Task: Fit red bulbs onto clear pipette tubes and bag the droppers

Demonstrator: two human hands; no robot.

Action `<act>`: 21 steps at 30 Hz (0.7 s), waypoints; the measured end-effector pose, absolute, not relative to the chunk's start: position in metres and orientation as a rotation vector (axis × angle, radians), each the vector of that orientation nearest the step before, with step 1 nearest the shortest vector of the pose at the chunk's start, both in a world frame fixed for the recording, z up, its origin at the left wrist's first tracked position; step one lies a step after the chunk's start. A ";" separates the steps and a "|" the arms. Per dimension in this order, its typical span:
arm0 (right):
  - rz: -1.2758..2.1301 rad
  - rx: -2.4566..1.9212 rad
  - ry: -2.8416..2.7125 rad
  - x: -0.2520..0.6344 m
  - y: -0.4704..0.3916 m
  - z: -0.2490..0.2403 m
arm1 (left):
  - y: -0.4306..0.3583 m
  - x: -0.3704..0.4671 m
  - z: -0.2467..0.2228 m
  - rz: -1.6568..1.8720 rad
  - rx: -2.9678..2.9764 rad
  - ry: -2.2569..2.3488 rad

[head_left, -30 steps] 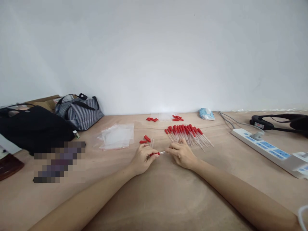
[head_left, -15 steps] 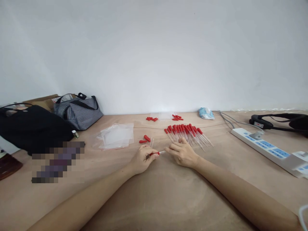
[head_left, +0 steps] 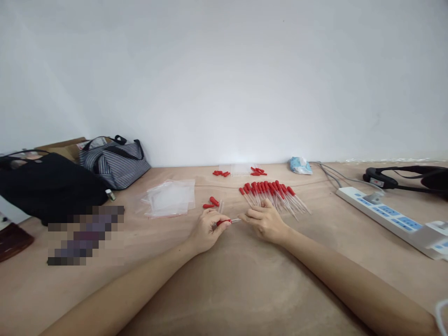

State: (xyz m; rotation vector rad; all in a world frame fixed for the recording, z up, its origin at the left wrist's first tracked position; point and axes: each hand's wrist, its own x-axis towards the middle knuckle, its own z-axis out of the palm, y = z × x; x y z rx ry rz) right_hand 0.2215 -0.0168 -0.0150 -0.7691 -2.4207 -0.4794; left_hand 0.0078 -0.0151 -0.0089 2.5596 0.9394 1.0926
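Note:
My left hand [head_left: 207, 232] pinches a red rubber bulb [head_left: 224, 222] between thumb and fingers. A thin clear tube [head_left: 236, 220] points out of the bulb to the right, and its far end meets the closed fingertips of my right hand [head_left: 266, 223]. Just beyond my right hand lies a fanned row of clear droppers with red bulbs [head_left: 268, 187]. Two loose red bulbs [head_left: 211, 202] and a few clear tubes [head_left: 220, 207] rest behind my left hand.
Clear plastic bags [head_left: 170, 198] lie left of centre. Farther back are more clear tubes [head_left: 240, 170] and small red bulbs [head_left: 258, 171]. A striped bag [head_left: 119, 163] and black bag [head_left: 49, 186] stand left; a power strip [head_left: 385, 214] lies right.
Both hands keep their hold, with only a very slight shift of the fingers around the bulb and tube. The objects on the table lie as before.

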 end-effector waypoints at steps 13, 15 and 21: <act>0.445 -0.998 -2.436 0.213 -0.027 0.001 | -0.014 0.006 -0.010 1.158 2.550 0.915; 0.270 -0.966 -2.485 0.216 -0.026 0.002 | -0.014 0.006 -0.010 1.109 2.566 0.918; -0.242 -0.883 -2.442 0.216 -0.027 -0.008 | -0.017 0.007 -0.010 1.035 2.636 0.922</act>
